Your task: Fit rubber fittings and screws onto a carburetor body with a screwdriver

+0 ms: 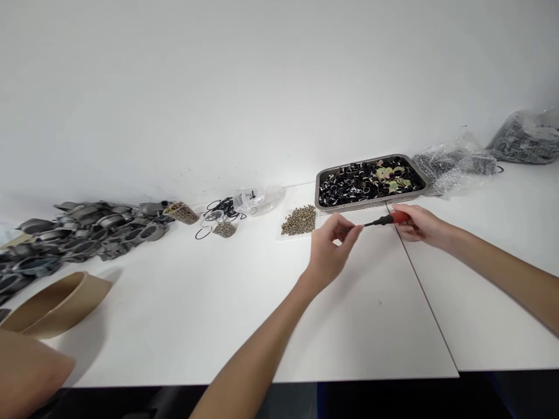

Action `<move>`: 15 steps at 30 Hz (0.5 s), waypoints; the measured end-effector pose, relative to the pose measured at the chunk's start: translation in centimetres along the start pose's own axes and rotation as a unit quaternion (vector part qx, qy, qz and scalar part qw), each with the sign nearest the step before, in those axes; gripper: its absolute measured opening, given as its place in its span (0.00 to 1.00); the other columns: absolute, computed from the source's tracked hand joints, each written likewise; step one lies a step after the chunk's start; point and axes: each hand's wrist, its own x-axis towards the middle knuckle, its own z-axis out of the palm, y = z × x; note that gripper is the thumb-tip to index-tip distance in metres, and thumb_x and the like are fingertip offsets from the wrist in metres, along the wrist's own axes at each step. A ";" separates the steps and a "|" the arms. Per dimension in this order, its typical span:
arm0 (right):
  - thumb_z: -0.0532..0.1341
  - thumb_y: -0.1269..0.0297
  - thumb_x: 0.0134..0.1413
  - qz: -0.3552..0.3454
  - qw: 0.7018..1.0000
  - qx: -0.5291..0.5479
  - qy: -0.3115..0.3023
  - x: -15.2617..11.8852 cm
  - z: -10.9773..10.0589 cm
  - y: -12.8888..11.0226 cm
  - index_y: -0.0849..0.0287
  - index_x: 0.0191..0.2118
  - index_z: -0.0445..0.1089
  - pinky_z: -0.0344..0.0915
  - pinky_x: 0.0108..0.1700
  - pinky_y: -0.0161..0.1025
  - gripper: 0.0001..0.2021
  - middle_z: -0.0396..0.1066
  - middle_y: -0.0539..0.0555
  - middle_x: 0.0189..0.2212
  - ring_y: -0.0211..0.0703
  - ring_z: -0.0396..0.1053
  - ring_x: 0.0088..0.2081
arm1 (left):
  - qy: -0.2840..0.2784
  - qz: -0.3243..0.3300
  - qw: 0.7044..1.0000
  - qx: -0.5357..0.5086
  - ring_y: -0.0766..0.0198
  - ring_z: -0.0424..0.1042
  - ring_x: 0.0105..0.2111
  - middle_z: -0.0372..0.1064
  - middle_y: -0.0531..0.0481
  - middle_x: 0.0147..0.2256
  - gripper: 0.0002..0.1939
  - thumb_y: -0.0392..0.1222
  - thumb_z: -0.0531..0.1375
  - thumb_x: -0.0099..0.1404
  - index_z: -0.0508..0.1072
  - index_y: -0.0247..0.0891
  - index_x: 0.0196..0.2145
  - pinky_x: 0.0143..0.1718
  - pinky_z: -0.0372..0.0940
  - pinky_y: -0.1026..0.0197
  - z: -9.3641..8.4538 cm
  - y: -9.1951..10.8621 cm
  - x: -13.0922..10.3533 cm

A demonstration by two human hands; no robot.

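Observation:
My right hand (414,223) is closed around the red handle of a screwdriver (391,218), whose dark shaft points left. At the tip of that shaft, my left hand (331,244) pinches with thumb and forefinger; whatever sits between those fingertips is too small to make out. Just behind the left hand lies a shallow white tray (286,237) with a heap of small brass-coloured screws (301,220). Beyond both hands stands a grey metal tray (371,205) full of black ring-shaped parts (349,183) and some yellowish metal pieces (391,174).
Grey castings (109,227) are piled at the left, near a tan curved container (74,302). Two small cups of parts (181,213), black rings (222,206) and plastic bags (449,163) line the wall. Another person's arm (35,372) shows at lower left. A seam (428,302) crosses the table.

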 end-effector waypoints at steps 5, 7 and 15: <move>0.54 0.55 0.62 -0.013 0.999 -0.043 -0.028 -0.2 0.1 -0.1 0.58 0.21 0.58 0.39 0.14 0.31 0.19 0.46 0.44 0.10 0.30 0.42 0.12 | -0.048 0.186 0.973 0.126 0.74 0.56 0.17 0.58 0.59 0.18 0.09 0.40 0.60 0.66 0.65 0.38 0.29 0.19 0.53 0.69 1.1 1.3 -1.9; 0.55 0.56 0.61 -0.019 0.997 -0.068 -0.029 -0.2 0.2 0.0 0.58 0.21 0.60 0.38 0.14 0.30 0.19 0.45 0.43 0.11 0.29 0.40 0.13 | -0.055 0.242 0.959 0.139 0.75 0.57 0.17 0.58 0.59 0.18 0.10 0.40 0.60 0.67 0.63 0.38 0.29 0.20 0.53 0.69 1.3 1.6 -2.3; 0.55 0.55 0.61 -0.030 0.988 -0.142 -0.042 -0.2 0.5 0.3 0.59 0.20 0.61 0.35 0.14 0.31 0.20 0.43 0.44 0.11 0.29 0.39 0.13 | -0.082 0.309 0.925 0.206 0.73 0.55 0.17 0.54 0.59 0.17 0.15 0.39 0.57 0.69 0.60 0.39 0.25 0.21 0.54 0.67 1.4 2.6 -2.7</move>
